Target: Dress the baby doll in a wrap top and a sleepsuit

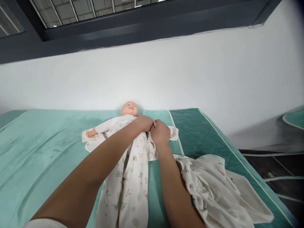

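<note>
A baby doll [129,108] lies on its back with its head against the wall side of the bed. It wears a white outfit with a small animal print [139,177], the legs stretching toward me. At the doll's arm on the right side of the view, my left hand [144,123] is closed on a white sleeve [154,123]. Beside it, my right hand [161,133] is closed on the same sleeve, with the knuckles facing me. The doll's forearm and hand there are hidden. Its other hand [91,133] rests on spread white cloth [91,146].
A crumpled white printed cloth [216,186] lies to the right of my right forearm. Light green cover [47,164] and darker quilted cover [197,133] spread over the bed. Behind stands a white wall [166,72] under a dark window frame [142,25].
</note>
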Demonstrator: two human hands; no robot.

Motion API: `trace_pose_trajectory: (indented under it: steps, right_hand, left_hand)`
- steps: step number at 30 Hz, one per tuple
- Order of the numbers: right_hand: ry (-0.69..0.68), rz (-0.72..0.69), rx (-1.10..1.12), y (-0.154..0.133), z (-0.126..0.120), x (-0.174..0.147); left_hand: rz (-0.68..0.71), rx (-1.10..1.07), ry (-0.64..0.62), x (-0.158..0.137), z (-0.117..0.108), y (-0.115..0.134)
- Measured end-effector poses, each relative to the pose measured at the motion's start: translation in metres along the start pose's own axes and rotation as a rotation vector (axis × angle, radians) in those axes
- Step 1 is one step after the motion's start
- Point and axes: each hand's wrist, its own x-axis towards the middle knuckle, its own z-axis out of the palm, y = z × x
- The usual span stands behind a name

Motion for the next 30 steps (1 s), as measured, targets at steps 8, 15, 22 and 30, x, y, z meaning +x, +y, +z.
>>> trace_pose_trajectory:
  steps: [8,15,22,30]
  right_hand:
    - [0.079,0.07,0.185,0.007,-0.002,-0.001]
    - [0.133,0.095,0.337,0.007,-0.006,-0.004]
    - [0.129,0.079,0.633,0.013,-0.001,0.002]
    - [0.136,-0.009,0.898,0.017,0.015,0.008]
  left_hand:
    - [-0.032,0.079,-0.005,-0.016,-0.009,-0.005]
    - [-0.093,0.08,0.006,-0.06,-0.03,-0.036]
    - [-0.153,0.063,0.023,-0.098,-0.04,-0.07]
    - [-0.188,0.049,0.045,-0.109,-0.037,-0.065]
